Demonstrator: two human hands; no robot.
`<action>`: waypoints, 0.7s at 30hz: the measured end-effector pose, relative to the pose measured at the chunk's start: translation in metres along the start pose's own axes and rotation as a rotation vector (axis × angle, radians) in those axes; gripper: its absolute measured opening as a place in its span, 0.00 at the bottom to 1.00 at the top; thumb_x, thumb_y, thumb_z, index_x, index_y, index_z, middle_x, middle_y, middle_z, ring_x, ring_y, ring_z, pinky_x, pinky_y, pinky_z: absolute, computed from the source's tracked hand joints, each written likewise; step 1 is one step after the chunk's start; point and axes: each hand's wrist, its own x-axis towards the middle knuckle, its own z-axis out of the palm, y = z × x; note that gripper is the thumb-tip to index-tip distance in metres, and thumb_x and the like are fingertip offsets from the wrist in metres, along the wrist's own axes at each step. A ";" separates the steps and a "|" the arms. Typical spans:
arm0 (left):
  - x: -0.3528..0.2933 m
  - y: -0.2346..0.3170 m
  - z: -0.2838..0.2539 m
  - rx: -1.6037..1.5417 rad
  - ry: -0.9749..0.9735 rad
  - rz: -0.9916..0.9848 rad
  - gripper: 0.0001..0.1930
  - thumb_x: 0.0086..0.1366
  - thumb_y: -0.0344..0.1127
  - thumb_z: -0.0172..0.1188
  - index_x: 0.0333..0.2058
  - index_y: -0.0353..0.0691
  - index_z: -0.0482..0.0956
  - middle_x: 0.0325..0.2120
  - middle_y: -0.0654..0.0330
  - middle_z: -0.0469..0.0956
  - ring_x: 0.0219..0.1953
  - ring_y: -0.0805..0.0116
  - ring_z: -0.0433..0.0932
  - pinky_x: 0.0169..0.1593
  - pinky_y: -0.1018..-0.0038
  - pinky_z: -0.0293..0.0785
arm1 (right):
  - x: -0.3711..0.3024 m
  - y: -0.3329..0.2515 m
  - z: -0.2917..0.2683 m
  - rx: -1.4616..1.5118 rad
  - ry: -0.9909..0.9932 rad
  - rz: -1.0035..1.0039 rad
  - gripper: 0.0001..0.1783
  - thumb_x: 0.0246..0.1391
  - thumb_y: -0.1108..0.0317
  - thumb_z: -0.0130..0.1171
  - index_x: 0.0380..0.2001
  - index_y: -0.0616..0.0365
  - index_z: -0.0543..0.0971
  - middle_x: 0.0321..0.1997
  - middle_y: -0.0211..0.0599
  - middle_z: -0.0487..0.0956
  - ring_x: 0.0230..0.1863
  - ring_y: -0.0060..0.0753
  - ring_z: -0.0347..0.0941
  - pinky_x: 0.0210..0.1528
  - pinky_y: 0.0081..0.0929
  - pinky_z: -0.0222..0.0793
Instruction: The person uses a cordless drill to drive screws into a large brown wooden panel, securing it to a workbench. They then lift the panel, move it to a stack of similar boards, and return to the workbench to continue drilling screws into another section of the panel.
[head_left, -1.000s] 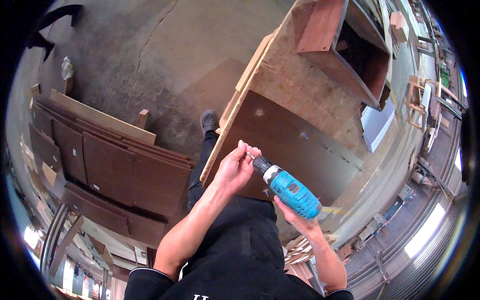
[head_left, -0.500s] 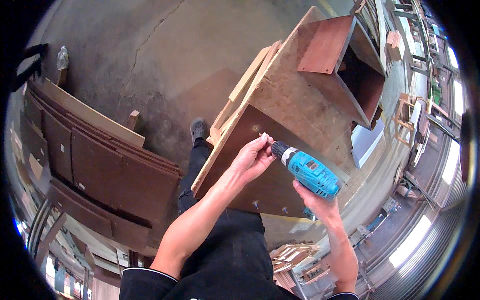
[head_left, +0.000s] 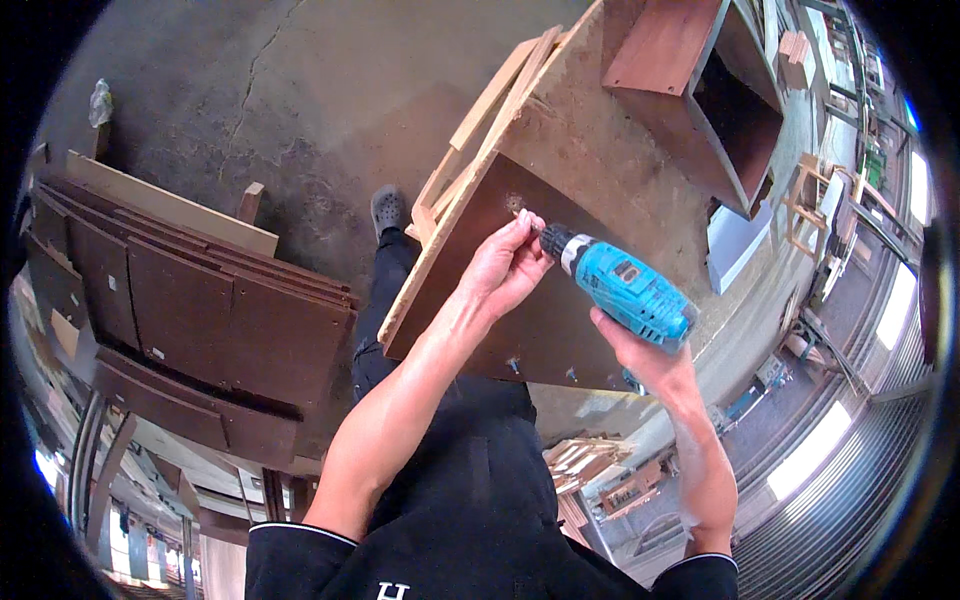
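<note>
My right hand (head_left: 648,358) grips a blue cordless drill (head_left: 632,290), its black chuck pointing up-left. In front of the chuck, my left hand (head_left: 500,268) pinches with thumb and fingers; a small tip shows there, too small to name. Both hands are over a dark brown panel (head_left: 450,285) lying on a worn wooden worktop (head_left: 560,135). A round pale mark (head_left: 514,202) on the panel is just beyond my left fingertips. Near the panel's close edge stand two small pegs, one (head_left: 513,365) left of the other (head_left: 571,375).
An open brown box frame (head_left: 655,120) stands on the worktop's far right. Pale wood strips (head_left: 490,95) run along its left side. Stacked dark brown panels (head_left: 190,310) are at left on the concrete floor. A white sheet (head_left: 738,245) lies beside the box frame.
The view has shifted, so worktop, panel and box frame sit higher in the picture. My left hand keeps its pinch near the chuck, and my right hand still holds the drill.
</note>
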 end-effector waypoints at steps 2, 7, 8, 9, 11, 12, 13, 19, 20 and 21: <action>0.002 0.000 0.000 -0.034 0.032 0.003 0.10 0.75 0.37 0.51 0.39 0.36 0.77 0.35 0.60 0.79 0.39 0.69 0.79 0.54 0.65 0.78 | 0.003 0.002 0.004 0.012 0.044 -0.067 0.06 0.54 0.68 0.69 0.35 0.55 0.84 0.26 0.24 0.79 0.26 0.18 0.72 0.29 0.24 0.69; 0.007 0.004 0.004 -0.065 0.063 0.009 0.10 0.74 0.36 0.52 0.39 0.37 0.77 0.35 0.59 0.80 0.39 0.68 0.79 0.55 0.64 0.78 | 0.009 -0.003 0.002 0.006 0.012 -0.042 0.07 0.54 0.69 0.68 0.36 0.56 0.84 0.30 0.29 0.84 0.31 0.20 0.79 0.35 0.25 0.74; 0.009 0.004 0.004 -0.065 0.067 0.009 0.09 0.74 0.36 0.52 0.39 0.37 0.77 0.35 0.59 0.80 0.39 0.68 0.80 0.55 0.64 0.78 | 0.011 -0.006 0.001 -0.002 0.008 -0.026 0.07 0.54 0.69 0.68 0.35 0.57 0.84 0.30 0.29 0.84 0.31 0.20 0.79 0.35 0.25 0.74; 0.010 0.003 0.003 -0.075 0.067 0.010 0.09 0.74 0.36 0.53 0.39 0.37 0.77 0.35 0.59 0.80 0.39 0.68 0.80 0.55 0.64 0.78 | 0.013 -0.008 0.000 -0.011 0.003 -0.009 0.07 0.54 0.69 0.68 0.35 0.57 0.84 0.30 0.29 0.84 0.31 0.20 0.79 0.35 0.25 0.74; 0.013 0.002 0.002 -0.099 0.070 0.013 0.09 0.74 0.36 0.53 0.39 0.37 0.77 0.35 0.59 0.81 0.39 0.68 0.80 0.55 0.65 0.78 | 0.015 -0.007 0.000 -0.019 0.011 -0.030 0.07 0.54 0.69 0.68 0.35 0.57 0.83 0.30 0.29 0.84 0.31 0.19 0.79 0.35 0.25 0.74; 0.013 0.001 0.000 -0.109 0.052 0.016 0.07 0.73 0.35 0.55 0.39 0.37 0.77 0.36 0.59 0.81 0.40 0.68 0.80 0.55 0.65 0.77 | 0.017 -0.004 0.000 -0.018 0.024 -0.066 0.07 0.54 0.69 0.68 0.35 0.57 0.83 0.30 0.29 0.84 0.31 0.20 0.79 0.35 0.25 0.74; 0.012 0.000 -0.002 -0.120 0.035 0.019 0.06 0.72 0.33 0.56 0.39 0.38 0.77 0.36 0.59 0.81 0.41 0.68 0.80 0.56 0.65 0.77 | 0.018 -0.002 0.000 -0.017 0.036 -0.102 0.07 0.54 0.69 0.68 0.35 0.58 0.83 0.30 0.29 0.84 0.31 0.20 0.79 0.34 0.25 0.74; 0.018 0.002 -0.012 -0.170 -0.027 0.011 0.05 0.70 0.32 0.59 0.39 0.38 0.78 0.36 0.59 0.81 0.42 0.67 0.80 0.56 0.65 0.76 | 0.017 -0.007 -0.005 -0.129 -0.015 -0.255 0.10 0.46 0.70 0.70 0.32 0.61 0.80 0.25 0.36 0.82 0.25 0.31 0.78 0.33 0.29 0.73; 0.018 0.002 -0.012 -0.146 -0.036 0.011 0.05 0.70 0.33 0.59 0.39 0.38 0.78 0.36 0.59 0.81 0.42 0.67 0.80 0.56 0.65 0.76 | 0.018 -0.006 -0.005 -0.109 -0.016 -0.255 0.11 0.45 0.70 0.70 0.31 0.61 0.80 0.24 0.37 0.81 0.24 0.33 0.77 0.32 0.29 0.73; 0.018 0.002 -0.012 -0.149 -0.046 0.006 0.05 0.70 0.33 0.59 0.39 0.39 0.78 0.36 0.59 0.81 0.42 0.66 0.80 0.56 0.64 0.76 | 0.018 -0.003 -0.006 -0.089 -0.016 -0.255 0.11 0.44 0.71 0.70 0.31 0.62 0.79 0.24 0.38 0.81 0.23 0.36 0.77 0.32 0.30 0.73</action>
